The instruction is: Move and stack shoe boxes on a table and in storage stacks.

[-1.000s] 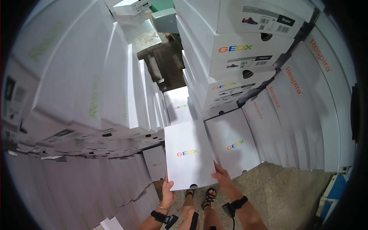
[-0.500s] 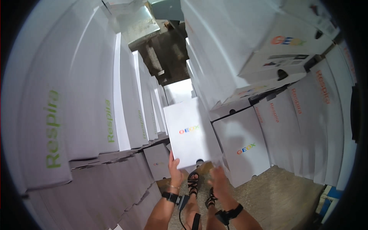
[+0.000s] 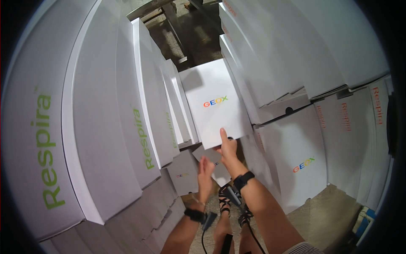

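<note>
A white shoebox (image 3: 215, 112) with multicoloured lettering on its lid lies in the gap between two rows of stacked boxes. My right hand (image 3: 229, 150) grips its near edge, thumb on the lid and fingers underneath, mostly hidden. My left hand (image 3: 206, 169) is off the box, just below its near left corner, with fingers stretched out and nothing in them. Below that corner, a similar white box (image 3: 220, 171) is partly covered by my right hand and the held box. Beside it on the left stands another white box (image 3: 185, 173).
Tall stacks of white boxes with green lettering (image 3: 139, 139) line the left side. Boxes with red lettering (image 3: 344, 122) stand at the right, next to a white box with multicoloured lettering (image 3: 296, 156). Dark floor and a metal frame (image 3: 173, 31) show at the far end.
The shoebox has moved farther into the gap between the rows. My left hand has let go of its left side, and my right hand has taken hold of its near edge. The view has shifted.
</note>
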